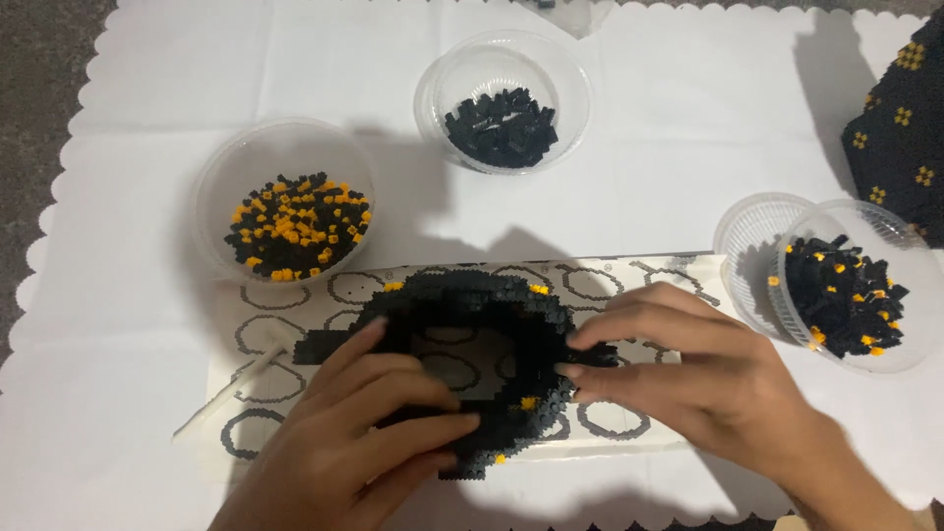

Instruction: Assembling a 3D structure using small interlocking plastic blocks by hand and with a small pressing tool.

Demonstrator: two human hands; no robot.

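The black brick ring (472,324), dotted with a few orange studs, lies on the printed sheet (629,285) near the front edge of the white tablecloth (147,79); the left hand (364,433) lies over its near-left arc, fingers curled on the bricks; the right hand (688,374) pinches its right wall between thumb and fingertips. Three clear bowls of small bricks (285,202) stand toward the far and right edges; a white stick (231,393) rests on the sheet's left end.
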